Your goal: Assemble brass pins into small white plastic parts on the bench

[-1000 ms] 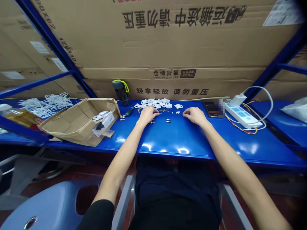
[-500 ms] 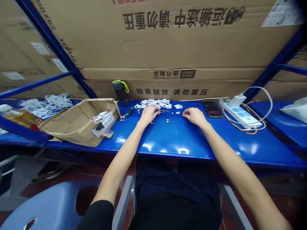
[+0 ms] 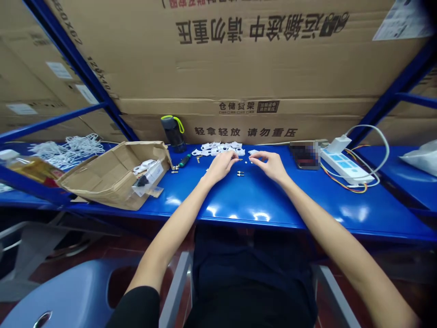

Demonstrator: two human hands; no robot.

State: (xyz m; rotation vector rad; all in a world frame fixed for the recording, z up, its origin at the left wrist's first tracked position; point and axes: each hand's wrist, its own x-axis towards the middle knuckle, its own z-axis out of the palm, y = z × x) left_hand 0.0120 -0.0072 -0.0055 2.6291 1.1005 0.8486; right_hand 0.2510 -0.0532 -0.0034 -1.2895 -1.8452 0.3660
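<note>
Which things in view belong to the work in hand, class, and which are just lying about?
Probably in the work:
thin brass-coloured piece in the left hand
two small pieces lying nearer the person
white parts heaped beyond the hands

Probably just lying about:
bottle with a yellow-green strap
phone
power strip
</note>
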